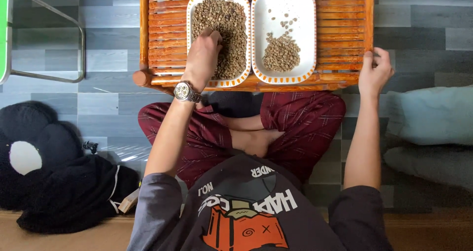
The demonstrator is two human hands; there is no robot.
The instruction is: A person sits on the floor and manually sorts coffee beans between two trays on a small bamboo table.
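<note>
In the head view, the left hand (pixel 203 55), a wristwatch (pixel 186 91) worn at its wrist, is being pressed fingers-down into the greenish-brown beans filling the left white oblong dish with an orange-striped rim (pixel 193 14), and whether anything is being pinched cannot be told. The right hand (pixel 374 73) is being closed loosely on the right edge of the slatted wooden tray (pixel 345 29), where a second matching dish (pixel 305 14), just beside the first, is holding a smaller heap of beans (pixel 281 53).

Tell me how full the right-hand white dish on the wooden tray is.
Mostly empty: the right dish holds one small pile of beans at its near end, with a few strays on bare white.
</note>
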